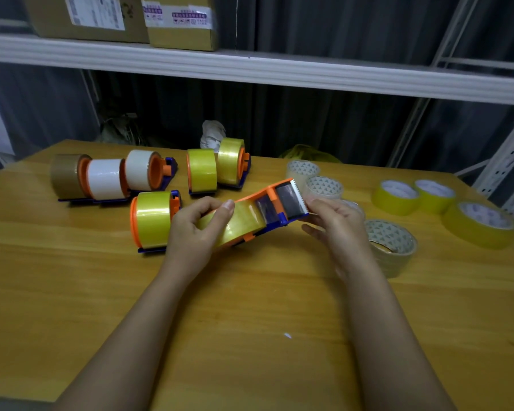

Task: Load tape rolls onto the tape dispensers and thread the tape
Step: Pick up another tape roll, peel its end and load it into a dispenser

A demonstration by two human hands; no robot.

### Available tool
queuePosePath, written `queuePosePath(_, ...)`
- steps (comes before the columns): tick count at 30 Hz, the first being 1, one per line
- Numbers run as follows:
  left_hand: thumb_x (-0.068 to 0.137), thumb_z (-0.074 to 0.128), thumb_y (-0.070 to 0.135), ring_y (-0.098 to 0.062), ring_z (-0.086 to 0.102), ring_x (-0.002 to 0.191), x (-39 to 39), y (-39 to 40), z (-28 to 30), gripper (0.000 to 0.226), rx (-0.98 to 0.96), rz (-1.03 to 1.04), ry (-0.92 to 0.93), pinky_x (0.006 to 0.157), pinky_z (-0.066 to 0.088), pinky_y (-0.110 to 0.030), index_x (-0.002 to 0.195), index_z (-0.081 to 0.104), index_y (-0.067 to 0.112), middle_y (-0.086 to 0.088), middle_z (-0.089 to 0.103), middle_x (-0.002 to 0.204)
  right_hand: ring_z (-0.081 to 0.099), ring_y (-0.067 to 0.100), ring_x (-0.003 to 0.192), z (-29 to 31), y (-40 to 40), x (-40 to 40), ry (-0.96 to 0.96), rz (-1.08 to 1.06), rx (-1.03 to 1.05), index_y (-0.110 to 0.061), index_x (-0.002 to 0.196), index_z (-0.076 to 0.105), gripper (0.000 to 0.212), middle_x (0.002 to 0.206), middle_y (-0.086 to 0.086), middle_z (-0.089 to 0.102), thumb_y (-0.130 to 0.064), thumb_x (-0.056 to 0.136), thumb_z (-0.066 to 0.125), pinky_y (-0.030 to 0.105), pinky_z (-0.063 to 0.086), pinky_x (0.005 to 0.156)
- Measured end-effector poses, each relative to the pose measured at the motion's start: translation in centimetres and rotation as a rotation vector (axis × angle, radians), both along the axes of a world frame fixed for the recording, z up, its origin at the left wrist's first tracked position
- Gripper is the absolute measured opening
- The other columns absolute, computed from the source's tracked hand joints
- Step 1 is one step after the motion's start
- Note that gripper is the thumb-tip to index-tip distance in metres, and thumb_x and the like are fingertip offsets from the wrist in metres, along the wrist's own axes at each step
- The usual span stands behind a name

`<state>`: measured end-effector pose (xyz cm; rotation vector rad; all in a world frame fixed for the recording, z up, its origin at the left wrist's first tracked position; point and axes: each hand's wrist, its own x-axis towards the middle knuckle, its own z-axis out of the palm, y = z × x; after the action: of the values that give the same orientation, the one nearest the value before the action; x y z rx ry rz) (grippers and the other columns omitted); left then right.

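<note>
Dispenser: orange-and-blue plastic tape dispenser point(275, 203) with yellow roll, held above wooden counter point(72, 277).
Hands: left point(195, 229) grips roll; right point(336, 221) pinches blade end, fingertips hidden.
Count: six loaded dispensers parked left.

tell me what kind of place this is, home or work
Most likely work: a packing or stockroom bench. A metal rack shelf holds labelled cardboard boxes, and the wooden table carries several loaded tape dispensers and loose tape rolls.

Wooden table point(72, 292); white metal shelf point(279, 69) above, cardboard boxes point(125, 17) on it; dark curtain point(324, 123) behind.
</note>
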<state>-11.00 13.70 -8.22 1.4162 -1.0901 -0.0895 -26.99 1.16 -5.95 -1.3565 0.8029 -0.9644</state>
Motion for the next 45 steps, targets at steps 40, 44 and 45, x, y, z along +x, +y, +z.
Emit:
queuePosePath(40,0.087,0.054,0.041,0.001,0.053,0.066,-0.31,0.19,0.15,0.03,-0.033,-0.012,0.004,0.057,0.039,-0.013,0.077,0.064,0.014,0.002,0.059,0.073,0.065,0.017,0.106,-0.13,-0.56,-0.42,-0.333,0.224,0.325,-0.006,0.105,0.069,0.019,0.11,0.008,0.072,-0.008,0.088,0.061,0.027,0.055,0.084)
queuePosePath(44,0.09,0.053,0.03,0.0,0.05,0.063,-0.43,0.05,0.32,0.029,-0.041,-0.006,0.063,0.055,0.037,-0.013,0.074,0.062,0.007,0.008,0.055,0.066,0.063,0.011,0.091,0.04,-0.09,-0.16,-0.279,0.259,0.275,-0.011,0.106,0.069,0.024,0.096,0.002,0.071,-0.024,0.087,0.061,0.025,0.049,0.077)
queuePosePath(45,0.09,0.053,0.029,0.0,0.05,0.062,-0.49,0.03,0.34,0.03,-0.044,-0.007,0.064,0.055,0.036,-0.013,0.074,0.061,0.006,0.007,0.054,0.066,0.062,0.012,0.091,0.07,0.03,-0.11,-0.265,0.261,0.26,-0.013,0.106,0.068,0.029,0.096,0.001,0.071,-0.03,0.084,0.061,0.025,0.048,0.076)
